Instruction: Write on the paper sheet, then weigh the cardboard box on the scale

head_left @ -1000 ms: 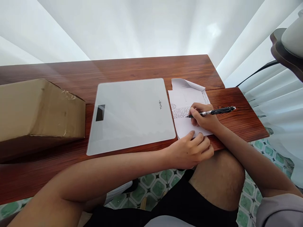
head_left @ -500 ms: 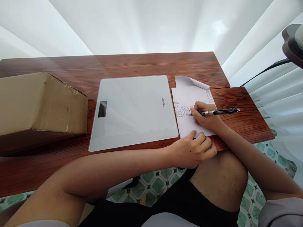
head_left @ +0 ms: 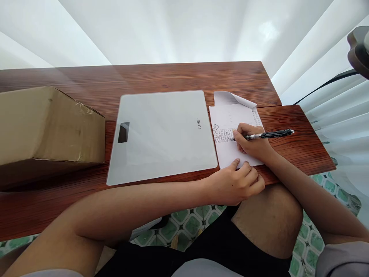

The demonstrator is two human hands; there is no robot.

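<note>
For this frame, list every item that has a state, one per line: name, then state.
pen: gripped in the right hand, tip down on the paper sheet.
paper sheet: flat on the wooden table, far corner curled up, near edge pinned by the left hand.
glass scale: lying flat, display dark, nothing on it.
cardboard box: closed, taped, lying on the table.

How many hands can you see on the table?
2. The right hand holds a black pen on the paper. The left hand presses the paper's near edge at the table front. No other hands show.
</note>
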